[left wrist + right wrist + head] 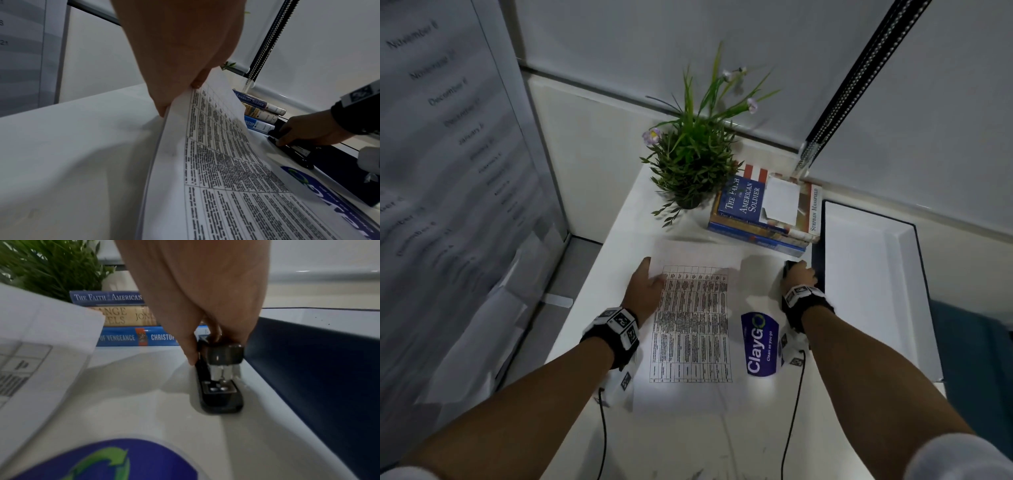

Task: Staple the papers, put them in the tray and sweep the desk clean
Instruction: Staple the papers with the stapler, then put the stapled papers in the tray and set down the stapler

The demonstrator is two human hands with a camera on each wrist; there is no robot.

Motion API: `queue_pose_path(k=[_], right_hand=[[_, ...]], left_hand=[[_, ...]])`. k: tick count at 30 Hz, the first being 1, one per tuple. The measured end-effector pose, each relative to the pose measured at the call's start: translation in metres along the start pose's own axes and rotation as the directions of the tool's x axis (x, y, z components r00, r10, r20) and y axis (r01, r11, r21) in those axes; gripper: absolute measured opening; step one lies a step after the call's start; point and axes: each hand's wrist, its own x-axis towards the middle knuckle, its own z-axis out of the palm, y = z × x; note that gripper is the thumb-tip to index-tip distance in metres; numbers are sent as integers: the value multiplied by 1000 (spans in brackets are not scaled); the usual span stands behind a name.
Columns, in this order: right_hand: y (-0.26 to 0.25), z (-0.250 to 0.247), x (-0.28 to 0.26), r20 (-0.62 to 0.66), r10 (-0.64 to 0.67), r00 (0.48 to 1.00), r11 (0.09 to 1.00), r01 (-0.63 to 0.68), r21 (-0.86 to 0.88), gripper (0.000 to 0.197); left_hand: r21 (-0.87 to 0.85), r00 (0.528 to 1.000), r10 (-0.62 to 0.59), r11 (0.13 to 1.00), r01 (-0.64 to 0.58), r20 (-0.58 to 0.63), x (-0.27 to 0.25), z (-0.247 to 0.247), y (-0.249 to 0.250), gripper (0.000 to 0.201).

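A stack of printed papers (691,322) with a table on top lies mid-desk. My left hand (654,277) pinches its left edge, and in the left wrist view the left hand (180,97) lifts that side of the papers (216,162) off the desk. My right hand (796,269) grips a black stapler (787,267) standing on the desk beside the tray (876,274). In the right wrist view my right hand (205,350) holds the back of the stapler (220,386) from above, its base on the desk. The tray's white floor holds nothing.
A blue ClayGo wipes pack (762,342) lies between the papers and my right wrist. A stack of books (763,209) and a potted plant (691,161) stand at the back. The tray's navy wall (308,361) is right of the stapler. The desk drops off at the left edge.
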Motion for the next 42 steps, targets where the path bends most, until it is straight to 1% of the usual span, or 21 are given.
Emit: queue_pose_path(k=[3,5,6,8,9,11,13,14,16,19,21,24,26,27,29,31,32,34,36,39,42], right_hand=[[6,6,-3,-55,-27,998,1000,26,-18,55],[8,5,-15,-178,-157,971,985,140,-105,68],[7,4,-25,-235,-265,935,963,248,-102,72],[7,13,-47,-215,-466,858,870,489,68,73],[7,17,-61,-119,-502,857,822,515,243,76],[12,29,-86,130,-506,853,749,359,557,78],[16,33,-107,229,-530,816,693,262,671,56],[17,33,-116,213,-546,811,653,252,714,43],[16,27,-131,142,-531,835,554,216,804,30],[28,17,-144,6,-501,865,453,256,854,31],[42,3,-151,-25,-448,894,406,228,885,31],[76,-24,-152,-99,-365,926,381,246,891,26],[104,-42,-152,-133,-316,939,398,258,880,24],[119,-51,-150,-147,-291,945,426,265,865,24],[145,-73,-144,-177,-255,950,470,282,837,22],[170,-95,-128,-170,-247,954,444,268,855,19],[183,-107,-121,-138,-269,953,445,251,860,26],[209,-124,-99,-16,-309,951,566,197,800,55],[233,-136,-83,96,-327,940,686,167,708,64],[256,-146,-54,70,-272,960,764,172,622,63],[263,-154,-20,19,-232,973,819,184,543,65]], left_hand=[[-47,1000,-19,999,19,11,2,-3,-1,27],[-50,1000,-22,998,22,12,4,-4,-1,28],[-66,999,-32,997,33,13,4,-5,3,28],[-109,999,-42,993,46,31,7,-9,9,31],[-118,998,-37,992,42,49,10,-12,10,37],[-124,997,-40,991,48,70,25,-18,-7,65],[-148,994,-52,987,65,93,30,-26,-7,84],[-160,995,-49,985,62,85,26,-29,6,81],[-145,997,-20,989,30,70,3,-33,55,59],[-164,991,109,982,-95,81,-12,-31,85,35],[-244,979,112,967,-68,170,-23,-23,95,39],[-139,927,24,990,30,373,-44,5,93,41],[-17,891,-29,999,41,453,-63,36,85,40],[16,889,-33,999,29,457,-73,53,83,38],[34,912,-11,999,-4,410,-88,89,86,36],[11,931,9,1000,-14,366,-93,127,101,36],[4,937,1,1000,-3,348,-95,146,109,36],[-34,948,-9,999,21,319,-97,182,123,34],[-76,955,-8,997,32,295,-93,214,136,34],[-33,954,-7,999,17,298,-76,257,145,39],[79,916,-64,996,35,397,-59,290,135,57]])
